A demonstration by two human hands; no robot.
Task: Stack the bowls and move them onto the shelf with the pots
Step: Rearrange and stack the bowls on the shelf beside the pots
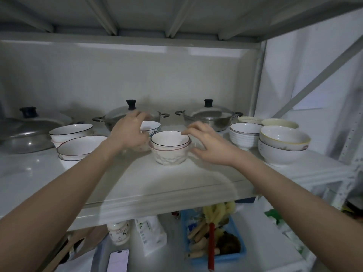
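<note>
On the shelf (137,179), far to the left of the left hand (130,132), a lidded pot (29,130) with a dark knob sits at the back. Between it and that hand stand two short stacks of white bowls: a rear left stack (71,132) with a dark rim line, and a front left stack (80,149) whose top bowl tilts. The left hand reaches over a stack of bowls largely hidden behind it; only a blue-patterned bowl (152,127) shows just right of its fingers. Those fingers look curled around it, but whether they actually grip it I cannot tell. Behind this hand is a middle pot (129,116) with a glass lid. Between the two hands sits the centre stack (170,147): a white bowl with a thin black rim nested in a pink-rimmed, textured one, upright. The right hand (208,143) hovers just right of it, fingers spread and relaxed, holding nothing, fingertips at the rim. Behind this hand stands a steel pot (209,116). To its right are a ribbed white stack (244,135), then large cream bowls (283,144). Below the shelf lie a phone (117,261) and a blue basket (214,238) of utensils
</note>
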